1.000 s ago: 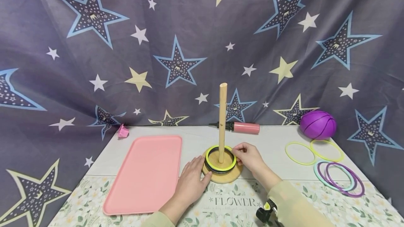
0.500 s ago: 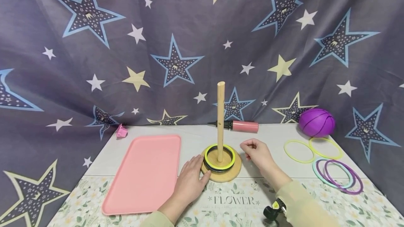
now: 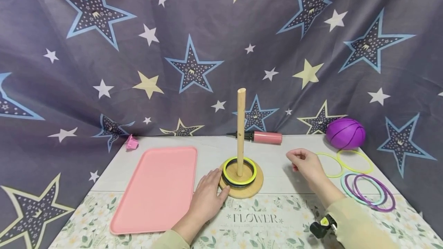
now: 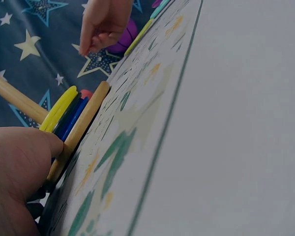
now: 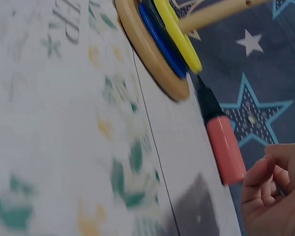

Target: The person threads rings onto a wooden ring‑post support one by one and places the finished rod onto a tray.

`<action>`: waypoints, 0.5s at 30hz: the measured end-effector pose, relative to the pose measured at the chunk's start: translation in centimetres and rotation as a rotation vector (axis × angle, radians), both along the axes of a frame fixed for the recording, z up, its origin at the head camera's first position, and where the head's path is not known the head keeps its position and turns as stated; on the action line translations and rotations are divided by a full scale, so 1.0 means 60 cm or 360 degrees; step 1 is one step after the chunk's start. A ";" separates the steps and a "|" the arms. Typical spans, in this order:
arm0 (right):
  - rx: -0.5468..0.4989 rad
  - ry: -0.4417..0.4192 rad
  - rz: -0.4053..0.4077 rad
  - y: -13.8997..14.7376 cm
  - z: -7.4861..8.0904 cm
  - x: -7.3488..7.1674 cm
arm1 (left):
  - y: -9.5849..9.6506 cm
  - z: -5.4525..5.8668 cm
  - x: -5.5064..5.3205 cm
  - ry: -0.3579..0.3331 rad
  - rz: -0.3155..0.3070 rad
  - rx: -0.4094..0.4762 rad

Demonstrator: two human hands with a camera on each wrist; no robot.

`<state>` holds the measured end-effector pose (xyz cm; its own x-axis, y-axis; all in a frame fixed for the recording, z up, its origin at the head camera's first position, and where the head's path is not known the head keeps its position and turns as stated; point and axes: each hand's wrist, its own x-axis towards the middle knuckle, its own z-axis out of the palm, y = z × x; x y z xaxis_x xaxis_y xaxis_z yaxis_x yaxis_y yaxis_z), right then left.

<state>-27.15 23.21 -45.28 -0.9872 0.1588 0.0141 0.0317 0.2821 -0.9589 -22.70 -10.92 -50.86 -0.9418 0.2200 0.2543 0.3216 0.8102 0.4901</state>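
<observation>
A wooden peg [image 3: 241, 130] stands upright on a round wooden base [image 3: 254, 189]. Around its foot lie stacked rings: a yellow ring [image 3: 254, 174] on top, then a dark ring [image 4: 69, 112] and a blue ring [image 4: 74, 119] lowest, as the left wrist view shows. My left hand [image 3: 209, 195] rests at the left of the base, fingers extended, fingertips right at the rings' edge. To the right of the stand, over the table, my right hand [image 3: 306, 164] has curled fingers, thumb against the index finger, with nothing between them.
At right lie two thin yellow rings [image 3: 369, 163], a turquoise ring [image 3: 382, 187] and purple rings [image 3: 393, 203], with a purple ball [image 3: 346, 133] behind. A pink tray [image 3: 155, 191] sits left, a pink pump [image 3: 267, 137] at the back, a small pink object [image 3: 131, 143] far left.
My right hand has let go of the yellow ring on the peg and moved right, toward the loose rings. The left hand stays at the base.
</observation>
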 end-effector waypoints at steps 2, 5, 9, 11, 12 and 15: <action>0.0027 -0.0005 -0.0005 0.017 -0.002 0.001 | 0.000 0.000 -0.001 0.0002 0.0000 0.0003; 0.0062 -0.0019 -0.0024 0.041 -0.006 0.002 | 0.000 0.001 -0.001 0.0003 -0.0002 0.0006; 0.0080 -0.0017 -0.0041 0.073 -0.013 0.005 | 0.000 0.000 -0.001 0.0002 -0.0002 0.0001; 0.0075 -0.0015 -0.0050 0.089 -0.015 0.008 | 0.000 0.000 -0.001 0.0002 -0.0003 -0.0001; 0.0066 -0.0015 -0.0058 0.096 -0.016 0.010 | 0.000 0.001 -0.001 0.0002 -0.0003 -0.0002; 0.0040 -0.0024 -0.0080 0.119 -0.016 0.014 | 0.000 0.002 -0.001 0.0002 -0.0007 -0.0002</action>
<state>-26.28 30.37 -46.24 -0.9781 0.2080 0.0037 0.0610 0.3040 -0.9507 -22.74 -10.92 -50.77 -0.9405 0.2243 0.2554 0.3257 0.8093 0.4888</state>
